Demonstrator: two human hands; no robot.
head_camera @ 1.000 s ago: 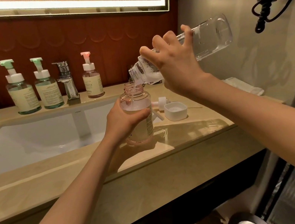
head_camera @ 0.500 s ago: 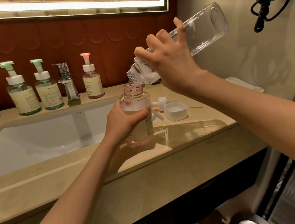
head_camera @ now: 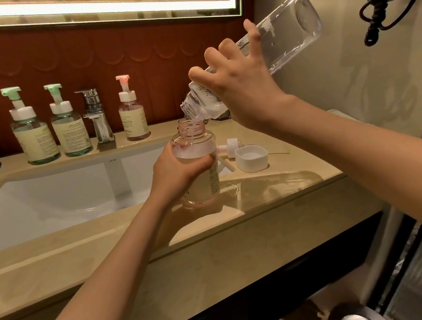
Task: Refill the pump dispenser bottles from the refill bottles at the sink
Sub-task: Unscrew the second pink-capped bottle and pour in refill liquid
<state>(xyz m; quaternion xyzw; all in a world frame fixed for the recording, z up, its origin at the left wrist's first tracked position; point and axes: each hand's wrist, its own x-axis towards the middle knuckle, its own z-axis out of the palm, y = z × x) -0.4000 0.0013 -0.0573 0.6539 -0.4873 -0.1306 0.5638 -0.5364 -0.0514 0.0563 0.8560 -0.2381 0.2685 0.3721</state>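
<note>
Gripping 1 uncapped pump bottle point(head_camera: 204, 186) in the curled left hand point(head_camera: 178, 173); tipping the refill bottle point(head_camera: 286, 32) over its neck with the right hand point(head_camera: 242, 87) clamped round it

Refill bottle point(head_camera: 269, 46) tilted over dispenser bottle point(head_camera: 200, 170)

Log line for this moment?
pouring | left hand holds open dispenser bottle on counter | right hand tips refill bottle over its mouth

Lit mirror point(head_camera: 83, 5) over scalloped red wall point(head_camera: 48, 64)
</note>
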